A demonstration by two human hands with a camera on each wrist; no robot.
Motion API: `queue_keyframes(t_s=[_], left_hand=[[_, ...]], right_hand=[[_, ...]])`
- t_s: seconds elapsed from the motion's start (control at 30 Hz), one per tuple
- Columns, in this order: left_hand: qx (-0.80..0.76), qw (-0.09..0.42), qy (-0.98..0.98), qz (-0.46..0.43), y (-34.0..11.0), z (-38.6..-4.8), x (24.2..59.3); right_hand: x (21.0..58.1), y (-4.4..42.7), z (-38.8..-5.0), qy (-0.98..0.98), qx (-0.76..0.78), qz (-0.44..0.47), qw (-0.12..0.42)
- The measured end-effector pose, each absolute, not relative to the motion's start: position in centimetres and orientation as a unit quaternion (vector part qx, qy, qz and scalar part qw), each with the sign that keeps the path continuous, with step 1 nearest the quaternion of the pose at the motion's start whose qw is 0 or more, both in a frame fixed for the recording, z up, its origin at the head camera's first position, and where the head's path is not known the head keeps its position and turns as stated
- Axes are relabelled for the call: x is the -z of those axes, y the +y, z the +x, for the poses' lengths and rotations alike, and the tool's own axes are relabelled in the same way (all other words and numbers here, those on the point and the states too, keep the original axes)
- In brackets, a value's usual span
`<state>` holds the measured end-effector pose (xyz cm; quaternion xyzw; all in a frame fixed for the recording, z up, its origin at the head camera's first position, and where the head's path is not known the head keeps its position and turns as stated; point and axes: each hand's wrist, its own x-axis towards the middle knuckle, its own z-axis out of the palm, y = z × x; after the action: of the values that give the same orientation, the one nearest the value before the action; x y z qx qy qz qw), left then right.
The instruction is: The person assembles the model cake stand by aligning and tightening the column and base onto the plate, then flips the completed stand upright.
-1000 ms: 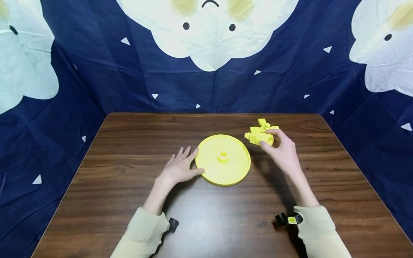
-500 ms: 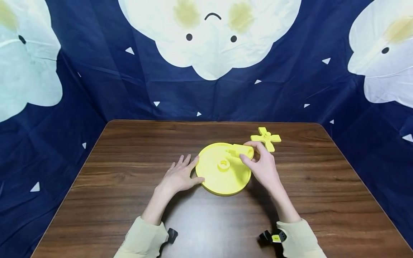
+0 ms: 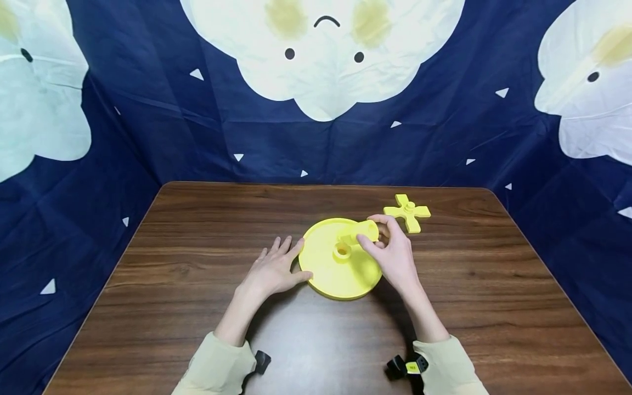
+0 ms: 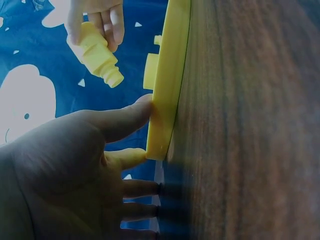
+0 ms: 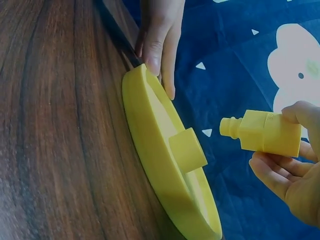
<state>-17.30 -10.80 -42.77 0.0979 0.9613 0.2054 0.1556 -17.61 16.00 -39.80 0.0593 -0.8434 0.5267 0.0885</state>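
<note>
A round yellow base plate (image 3: 321,280) with a raised rim lies on the table, a short hollow socket (image 5: 187,150) standing at its centre. My left hand (image 3: 271,271) rests at its left side, fingers spread and fairly straight, with thumb and index finger touching the rim. Between thumb and fingers, my right hand (image 3: 393,255) holds a yellow block-like post (image 5: 270,132) with a narrower stepped round peg at one end. That post is tilted above the plate, apart from it, its peg end pointing down toward the socket.
A yellow four-armed cross piece (image 3: 407,213) with a small central knob lies behind and right of the plate. The wood-grain table (image 3: 197,219) ends at a blue cloth backdrop (image 3: 271,137) with white clouds. Each sleeve cuff carries a small black camera.
My right hand has carried the post leftward from beside the cross piece to over the plate, tilting its peg end downward. The left hand has stayed at the rim.
</note>
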Motion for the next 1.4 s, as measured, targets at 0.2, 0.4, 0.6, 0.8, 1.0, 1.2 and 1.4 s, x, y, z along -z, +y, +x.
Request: queue_keyframes(t_s=[0.2, 0.4, 0.6, 0.8, 1.0, 1.2, 1.4], left_hand=[[-0.207, 0.154, 0.961, 0.099, -10.7, -17.2, 42.7], [-0.206, 0.156, 0.961, 0.097, -10.8, -17.3, 42.5], [-0.202, 0.154, 0.962, 0.098, -10.9, -17.3, 42.7], [-0.203, 0.153, 0.962, 0.099, -10.8, -17.2, 42.7], [-0.206, 0.155, 0.961, 0.096, -10.7, -17.1, 42.8], [-0.205, 0.156, 0.962, 0.096, -10.8, -17.2, 42.7], [-0.201, 0.153, 0.963, 0.099, -10.9, -17.2, 42.5]], right_hand=[[40.1, 16.0, -17.5, -0.848, -0.517, 0.066, 0.094], [40.7, 15.9, -17.4, -0.854, -0.497, 0.111, 0.104], [41.1, 15.9, -17.6, -0.847, -0.503, 0.141, 0.099], [41.7, 15.7, -17.5, -0.859, -0.472, 0.171, 0.097], [42.0, 15.2, -17.3, -0.869, -0.45, 0.176, 0.107], [42.0, 14.6, -17.6, -0.869, -0.456, 0.16, 0.104], [41.9, 14.2, -18.1, -0.873, -0.444, 0.181, 0.091]])
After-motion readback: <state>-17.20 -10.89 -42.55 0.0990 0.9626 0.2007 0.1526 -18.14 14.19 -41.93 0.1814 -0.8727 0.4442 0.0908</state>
